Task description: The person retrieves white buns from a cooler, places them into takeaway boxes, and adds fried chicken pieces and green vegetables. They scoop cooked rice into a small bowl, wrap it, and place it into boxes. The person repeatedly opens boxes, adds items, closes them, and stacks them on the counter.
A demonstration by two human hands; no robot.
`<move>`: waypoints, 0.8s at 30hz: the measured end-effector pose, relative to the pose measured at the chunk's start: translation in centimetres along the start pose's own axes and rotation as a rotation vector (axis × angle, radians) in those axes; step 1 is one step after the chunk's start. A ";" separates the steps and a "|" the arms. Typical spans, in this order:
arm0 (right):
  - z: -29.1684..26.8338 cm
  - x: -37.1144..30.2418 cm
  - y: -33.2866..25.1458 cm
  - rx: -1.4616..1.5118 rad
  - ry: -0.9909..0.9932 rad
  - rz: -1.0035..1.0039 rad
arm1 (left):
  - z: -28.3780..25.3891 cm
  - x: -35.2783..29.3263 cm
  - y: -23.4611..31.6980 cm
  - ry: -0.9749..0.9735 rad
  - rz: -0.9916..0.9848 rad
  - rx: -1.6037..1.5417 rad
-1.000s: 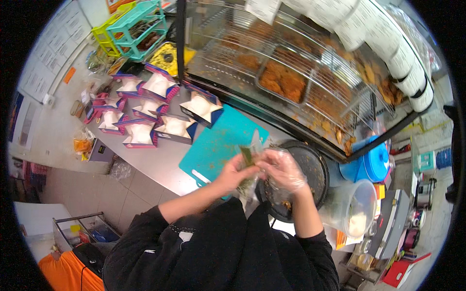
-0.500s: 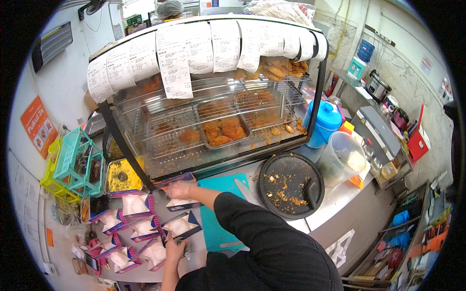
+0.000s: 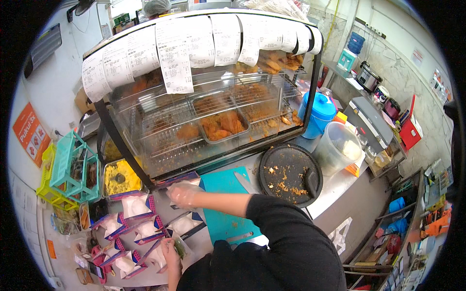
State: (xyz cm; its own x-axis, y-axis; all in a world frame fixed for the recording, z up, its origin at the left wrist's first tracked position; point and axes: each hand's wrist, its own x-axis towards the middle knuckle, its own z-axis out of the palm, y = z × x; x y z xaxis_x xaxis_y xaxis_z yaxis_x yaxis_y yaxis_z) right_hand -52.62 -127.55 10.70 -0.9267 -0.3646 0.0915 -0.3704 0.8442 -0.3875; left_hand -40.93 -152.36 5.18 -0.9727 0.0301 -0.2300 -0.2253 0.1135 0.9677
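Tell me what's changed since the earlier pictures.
The gloved right hand and the left hand moved left from the turquoise cutting board to the boxes. The right let go of the clear bag; the left's grip keeps it. Knife and black pan look unmoved.

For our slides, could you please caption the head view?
Left hand and gloved right hand among open boxes beside teal cutting board.

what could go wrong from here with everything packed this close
The right arm crosses the cutting board right by the knife, so drawing it back carelessly might knock the blade or bring a cut. The open boxes stand crowded, so the left hand, holding a plastic bag, could bump one out of place.
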 end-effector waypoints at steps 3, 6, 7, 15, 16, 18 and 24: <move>-1.7 -4.5 -3.6 0.450 -0.005 0.010 | 2.0 -1.0 0.1 0.083 0.068 -0.443; 0.1 -6.7 -6.2 0.512 -0.119 -0.163 | 3.1 0.1 -1.5 0.034 0.237 -0.288; 1.2 -6.9 -6.5 0.393 -0.028 -0.151 | 3.4 1.2 -2.3 0.020 0.294 -0.323; 11.5 -1.8 -4.8 -0.097 -0.096 -0.242 | 2.7 1.8 -7.9 -0.041 0.536 1.143; 11.9 -1.3 -4.8 -0.118 -0.123 -0.271 | 2.7 1.7 -7.9 -0.051 0.540 1.145; 11.3 -0.9 -5.3 -0.224 -0.222 -0.285 | 2.6 1.7 -7.4 -0.073 0.506 1.127; -2.4 -7.2 -3.7 0.131 -0.320 -0.236 | 2.1 0.5 -4.3 -0.089 0.584 1.135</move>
State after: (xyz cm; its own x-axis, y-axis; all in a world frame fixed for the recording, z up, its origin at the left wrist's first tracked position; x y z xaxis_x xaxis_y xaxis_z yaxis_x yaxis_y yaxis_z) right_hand -44.68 -127.10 13.67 -0.7435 -0.6627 -0.0898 -0.5395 0.6737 -0.5050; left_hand -40.35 -150.79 0.69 -0.8939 0.4229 0.1485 0.4482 0.8398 0.3065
